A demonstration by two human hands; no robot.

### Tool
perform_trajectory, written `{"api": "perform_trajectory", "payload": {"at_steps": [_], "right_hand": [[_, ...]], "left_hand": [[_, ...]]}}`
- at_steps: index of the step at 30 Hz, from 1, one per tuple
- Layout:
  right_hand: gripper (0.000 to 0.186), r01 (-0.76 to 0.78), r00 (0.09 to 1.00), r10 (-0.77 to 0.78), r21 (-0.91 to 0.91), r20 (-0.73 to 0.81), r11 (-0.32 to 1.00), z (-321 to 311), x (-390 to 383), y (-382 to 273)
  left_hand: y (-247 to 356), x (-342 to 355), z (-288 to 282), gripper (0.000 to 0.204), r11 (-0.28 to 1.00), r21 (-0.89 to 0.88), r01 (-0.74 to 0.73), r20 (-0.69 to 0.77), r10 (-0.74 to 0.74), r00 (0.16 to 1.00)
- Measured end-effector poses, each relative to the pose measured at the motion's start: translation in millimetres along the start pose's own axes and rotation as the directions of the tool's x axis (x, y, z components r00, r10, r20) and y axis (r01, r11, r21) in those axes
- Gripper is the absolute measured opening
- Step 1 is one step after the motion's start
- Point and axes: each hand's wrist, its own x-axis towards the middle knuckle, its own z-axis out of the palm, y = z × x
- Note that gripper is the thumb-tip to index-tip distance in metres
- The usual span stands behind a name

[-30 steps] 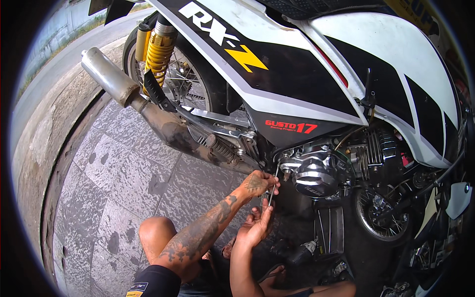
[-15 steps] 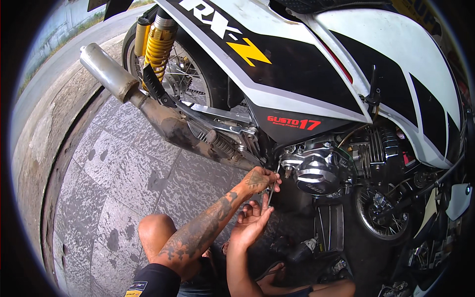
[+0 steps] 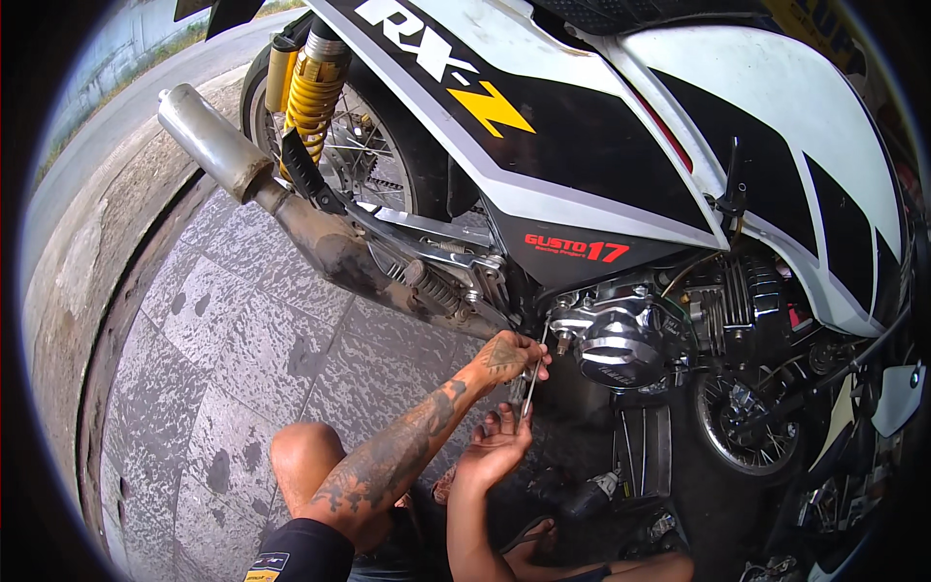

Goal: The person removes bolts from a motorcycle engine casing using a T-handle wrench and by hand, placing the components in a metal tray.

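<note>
My left hand, on a tattooed arm, is closed around a slim silver metal rod-like tool. The tool's upper end reaches the shiny engine cover of a motorcycle, beside a stubby shaft; its exact contact point is too small to make out. Below, my right hand is palm up with loosely curled, separate fingers. Its fingertips are at the tool's lower end, without wrapping around it.
A brown, stained exhaust pipe with a silver muffler runs along the motorcycle's left side. On the ground are a dark tray with long tools and a power drill. Grey paving tiles lie to the left. My bare knee is nearby.
My right hand has drawn slightly down, and its index finger no longer stretches up along the tool. More of the tool's lower end shows. The left hand stays nearly in place.
</note>
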Motion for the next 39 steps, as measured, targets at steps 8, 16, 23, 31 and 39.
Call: {"api": "perform_trajectory", "payload": {"at_steps": [8,16,23,31,39], "right_hand": [[0.036,0.135,0.987,-0.123,-0.116,0.108,0.984,10.6,2.2,-9.5],[0.043,0.068,0.998,-0.067,-0.041,0.022,0.997,8.7,-3.5,-3.1],[0.04,0.136,0.988,-0.137,0.022,0.068,0.991,18.4,-0.6,-4.5],[0.04,0.5,0.863,-0.402,-0.402,0.306,0.767,9.5,2.7,-0.1],[0.045,0.175,0.933,-0.113,-0.158,0.343,0.972,-16.0,10.2,14.4]], "left_hand": [[3.1,-5.8,0.2,0.024,1.0,0.002,-0.007,-0.035,0.007,0.999],[-3.1,3.3,2.6,0.025,0.998,0.053,-0.031,-0.002,0.031,1.0],[-2.2,6.5,-0.4,0.024,1.0,0.013,-0.019,0.032,0.018,0.999],[-7.0,-3.8,3.9,0.029,0.992,0.089,-0.09,0.016,0.089,0.996],[-17.7,5.6,-4.4,0.029,0.996,0.034,-0.086,-0.018,0.087,0.996]]}}
